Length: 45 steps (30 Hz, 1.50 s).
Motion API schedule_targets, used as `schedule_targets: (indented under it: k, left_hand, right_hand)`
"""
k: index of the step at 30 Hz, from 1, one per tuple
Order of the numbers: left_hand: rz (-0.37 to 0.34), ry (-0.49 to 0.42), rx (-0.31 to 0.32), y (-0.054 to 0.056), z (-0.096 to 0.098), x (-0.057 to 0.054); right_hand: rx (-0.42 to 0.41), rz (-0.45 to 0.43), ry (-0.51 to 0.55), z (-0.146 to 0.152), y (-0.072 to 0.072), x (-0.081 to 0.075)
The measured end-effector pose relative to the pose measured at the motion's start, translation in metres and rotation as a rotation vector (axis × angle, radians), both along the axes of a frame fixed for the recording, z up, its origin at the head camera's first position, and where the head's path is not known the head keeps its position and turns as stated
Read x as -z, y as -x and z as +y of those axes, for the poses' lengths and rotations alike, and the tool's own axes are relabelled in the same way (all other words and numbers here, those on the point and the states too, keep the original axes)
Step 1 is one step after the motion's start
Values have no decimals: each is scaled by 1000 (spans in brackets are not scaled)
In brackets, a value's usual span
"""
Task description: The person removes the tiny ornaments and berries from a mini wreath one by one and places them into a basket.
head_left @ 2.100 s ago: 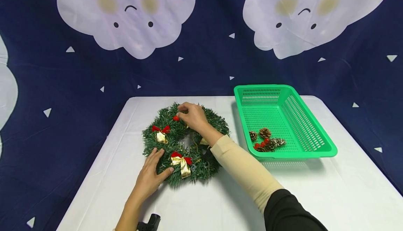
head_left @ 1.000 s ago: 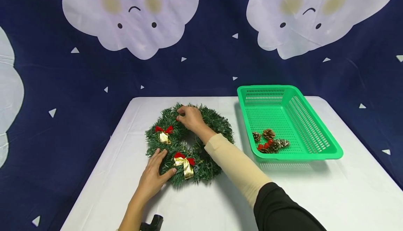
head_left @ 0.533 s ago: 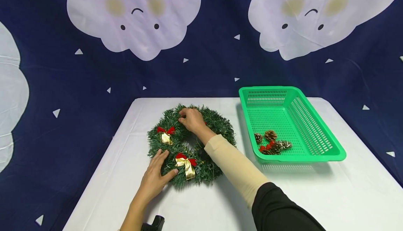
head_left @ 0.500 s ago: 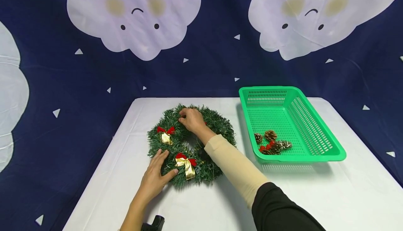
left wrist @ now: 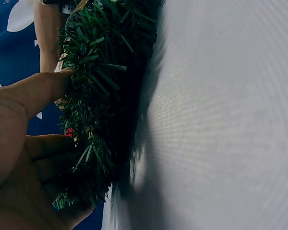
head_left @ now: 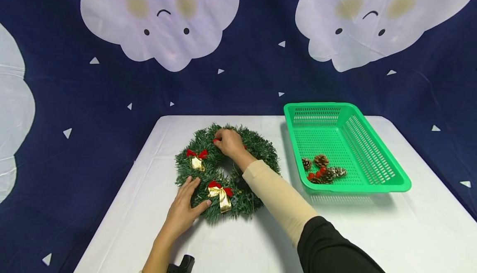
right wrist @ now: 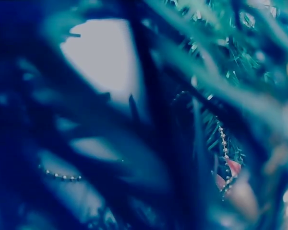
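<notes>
A green tinsel wreath (head_left: pixel 199 138) lies on the white table. Two red-and-gold bows show on it, one on the left side (head_left: pixel 197 159) and one at the near side (head_left: pixel 220 196). My left hand (head_left: pixel 182 209) rests with spread fingers on the wreath's near-left edge; in the left wrist view its thumb (left wrist: pixel 43 91) touches the greenery (left wrist: pixel 101 91). At the far side of the ring, my right hand (head_left: pixel 230 142) pinches a small red ornament (head_left: pixel 215 140), mostly hidden by the fingers. Blurred wreath sprigs fill the right wrist view, with a bead string (right wrist: pixel 224 139) among them.
A green plastic basket (head_left: pixel 372 140) stands right of the wreath, holding several pinecones (head_left: pixel 321 160) and red berries (head_left: pixel 317 174). A black object (head_left: pixel 182 264) shows by the left wrist. Behind the table hangs a dark blue cloth (head_left: pixel 253 87) with cloud prints.
My right hand stays over the wreath's far side, its fingers shifting slightly around the red ornament, which was briefly hidden and shows again. The left hand keeps its place. The head view has drifted slightly.
</notes>
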<state>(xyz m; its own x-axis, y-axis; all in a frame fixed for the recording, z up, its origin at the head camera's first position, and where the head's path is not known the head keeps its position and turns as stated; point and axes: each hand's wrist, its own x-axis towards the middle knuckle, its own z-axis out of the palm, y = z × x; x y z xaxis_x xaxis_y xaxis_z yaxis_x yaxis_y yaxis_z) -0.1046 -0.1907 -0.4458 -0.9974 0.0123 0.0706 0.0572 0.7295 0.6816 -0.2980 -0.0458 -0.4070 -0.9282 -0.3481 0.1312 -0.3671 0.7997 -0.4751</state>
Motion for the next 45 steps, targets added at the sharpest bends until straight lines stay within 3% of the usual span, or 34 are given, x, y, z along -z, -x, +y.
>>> schedule_targets:
  k: [18, 24, 45]
  left_hand:
    - [6, -6, -4, -1, 0, 2]
    - [9, -3, -3, 0, 0, 2]
    - [-17, 3, 0, 0, 0, 2]
  right_hand:
    - [47, 32, -6, 1, 4, 4]
    - [55, 69, 45, 3, 6, 4]
    - [37, 12, 252, 6, -10, -12]
